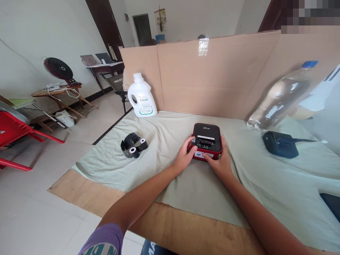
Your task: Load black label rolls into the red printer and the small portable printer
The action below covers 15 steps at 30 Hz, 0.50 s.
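Room: white walls, pale tiled floor, dark doors at the back. Work surface: wooden board with a pale green cloth spread over most of it; the near edge of the board is bare. A folded cardboard screen stands along the far and right sides of the cloth. Item 1: printer, small, red body with a black top, flat on the cloth near the middle, just in front of the screen. Left hand: against the printer's left side, fingers curled onto the edge, thumb up on the black top. Right hand: wrapped round the right front corner, fingers pressed along the front face over a white label. The printer is held between the two hands and rests on the cloth. Item 2: ribbon rolls, black with white cores, on the cloth well to the left of the printer. Item 3: white jug, upright at the far left corner, beside the screen. Item 4: clear bottle with a blue cap, shown tilted at the right; whether it leans on the screen cannot be told. Item 5: black device, low, on the cloth just below the bottle. Beyond the board, left: fan on a low side table, and part of a red chair.
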Available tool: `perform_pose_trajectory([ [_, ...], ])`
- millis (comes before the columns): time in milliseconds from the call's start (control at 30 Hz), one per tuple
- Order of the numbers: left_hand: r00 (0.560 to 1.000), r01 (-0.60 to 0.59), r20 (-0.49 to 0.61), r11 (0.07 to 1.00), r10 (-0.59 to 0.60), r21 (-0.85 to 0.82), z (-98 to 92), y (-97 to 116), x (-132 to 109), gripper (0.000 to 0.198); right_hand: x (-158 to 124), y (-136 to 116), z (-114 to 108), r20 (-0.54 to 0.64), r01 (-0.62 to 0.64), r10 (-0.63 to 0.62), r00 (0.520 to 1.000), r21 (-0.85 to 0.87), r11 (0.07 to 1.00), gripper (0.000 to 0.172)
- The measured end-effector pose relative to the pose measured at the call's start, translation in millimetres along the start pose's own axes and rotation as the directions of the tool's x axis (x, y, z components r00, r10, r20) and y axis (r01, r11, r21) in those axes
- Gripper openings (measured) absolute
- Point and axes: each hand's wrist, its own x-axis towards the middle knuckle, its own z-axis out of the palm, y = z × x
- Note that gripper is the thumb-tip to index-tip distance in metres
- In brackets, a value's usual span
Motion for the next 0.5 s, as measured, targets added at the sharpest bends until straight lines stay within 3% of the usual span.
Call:
perform_pose_trajectory([
  [167,0.999,-0.015,-0.029,1.000,0.015,-0.002,-2.8,-4,0,0.038,2,2,-2,-0.035,0.095,-0.097,0.995,-0.065,0.993,0.085],
  [500,1.000,0.020,0.008,1.000,-0.020,-0.009,-7.8,-5,0,0.038,-4,-13,-6,-0.052,0.186,-0.231,0.972,-0.436,0.881,0.067],
])
